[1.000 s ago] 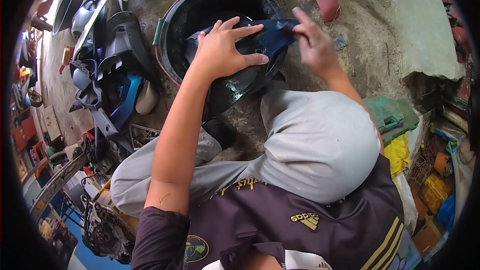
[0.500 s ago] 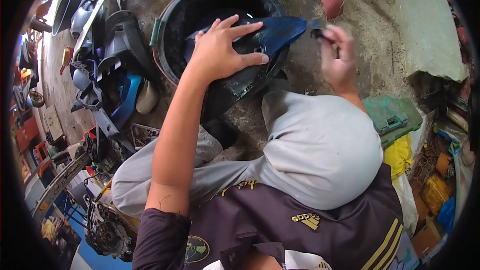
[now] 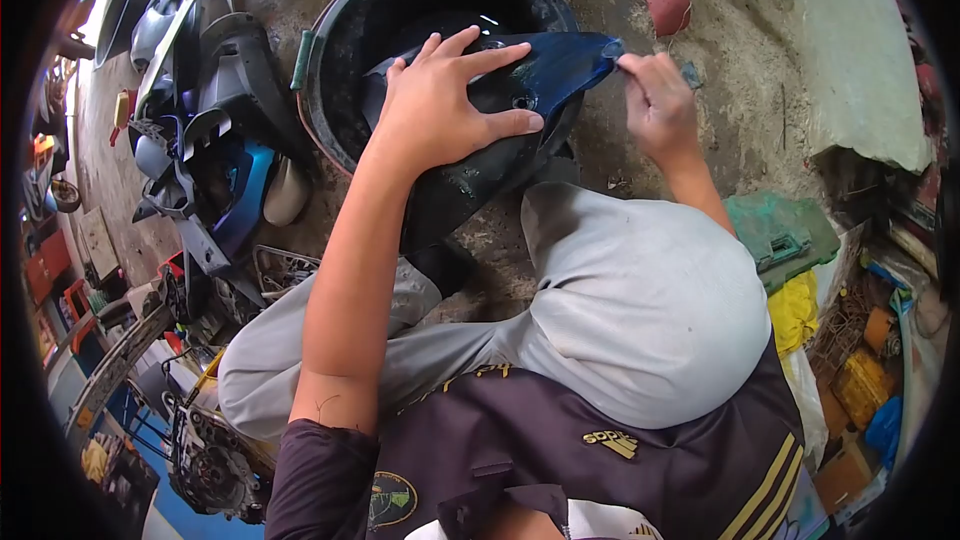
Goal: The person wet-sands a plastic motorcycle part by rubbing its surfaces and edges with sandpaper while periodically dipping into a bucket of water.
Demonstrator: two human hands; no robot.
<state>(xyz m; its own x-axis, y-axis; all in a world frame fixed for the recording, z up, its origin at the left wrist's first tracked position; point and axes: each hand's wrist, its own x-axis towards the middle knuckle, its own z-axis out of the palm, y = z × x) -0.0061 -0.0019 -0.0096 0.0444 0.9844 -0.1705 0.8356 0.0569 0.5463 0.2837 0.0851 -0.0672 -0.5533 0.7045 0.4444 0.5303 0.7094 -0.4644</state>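
Head view: round black plastic tub [image 3: 340,50] on the dirt floor, holding one end of a glossy dark-blue plastic fairing panel [image 3: 555,65] (its tip overhangs the rim). Left hand [image 3: 445,100] lies flat, fingers spread, on the panel; right hand [image 3: 655,100] pinches closed at its tip. Beside the tub: heaped grey and blue plastic body panels [image 3: 215,140].

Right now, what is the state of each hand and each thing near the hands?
Left hand: open, flat, pressing on the panel.
Right hand: pinched at the panel's tip.
Panel: blue, wet, lying across the tub.
Tub: black, upright, on the ground.
Green case: closed.
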